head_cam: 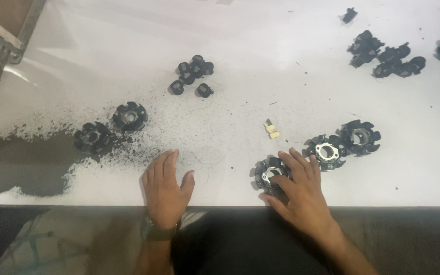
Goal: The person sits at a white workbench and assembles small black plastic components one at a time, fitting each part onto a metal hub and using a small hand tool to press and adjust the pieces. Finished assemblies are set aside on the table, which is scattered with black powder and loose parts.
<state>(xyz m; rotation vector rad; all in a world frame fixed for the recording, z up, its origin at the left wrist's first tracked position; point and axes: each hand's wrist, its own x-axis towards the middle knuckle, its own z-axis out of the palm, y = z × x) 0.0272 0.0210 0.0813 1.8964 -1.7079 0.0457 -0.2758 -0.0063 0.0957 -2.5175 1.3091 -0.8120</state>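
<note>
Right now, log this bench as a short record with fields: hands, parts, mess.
left hand: flat on the white table, holding nothing
right hand: fingers on a black star-shaped part at the table's near edge
beside it: two more star parts
left side: two star parts in dark powder
centre: small black pieces; pale scraps
far right: pile of black parts

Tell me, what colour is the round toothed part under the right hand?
Black with a silvery middle ring, in the head view.
</note>
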